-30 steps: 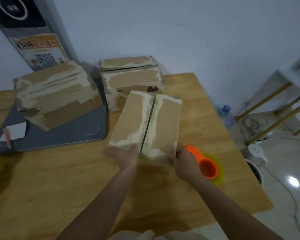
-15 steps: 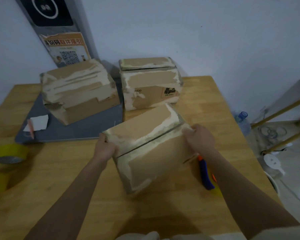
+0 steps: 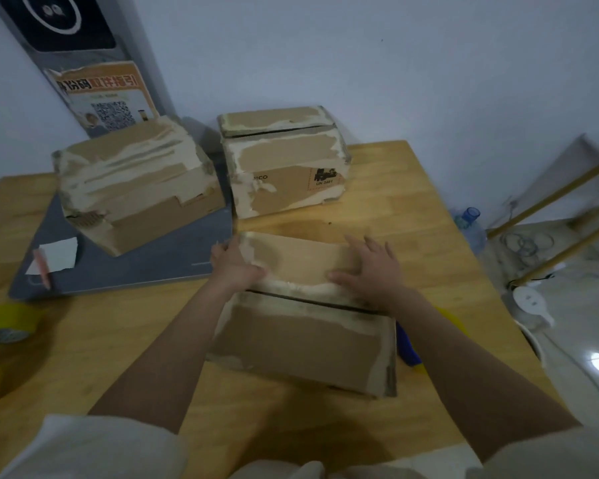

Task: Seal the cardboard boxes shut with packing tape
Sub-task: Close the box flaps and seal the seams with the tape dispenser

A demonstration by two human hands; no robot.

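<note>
1. Since the earlier frame, near box (image 3: 301, 326) is lying squarer on the worktop (image 3: 377, 223), seam running crosswise.
2. Left hand (image 3: 234, 266) is gripping the far flap's left end; right hand (image 3: 372, 267) is pressing flat on it.
3. Seam is gaping, untaped; contents hidden.
4. Tape roll (image 3: 6, 323) is sitting well left, untouched.
5. Two far boxes (image 3: 135, 181) (image 3: 284, 164) are showing no fresh tape; sealing appears hardly begun.

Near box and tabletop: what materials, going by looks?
Near box: brown corrugated cardboard, matte; pale torn patches along the flap seam look like the top layer peeled off by old tape. Tabletop: light wood, likely jointed planks with a smooth satin finish; grain lines show.
</note>
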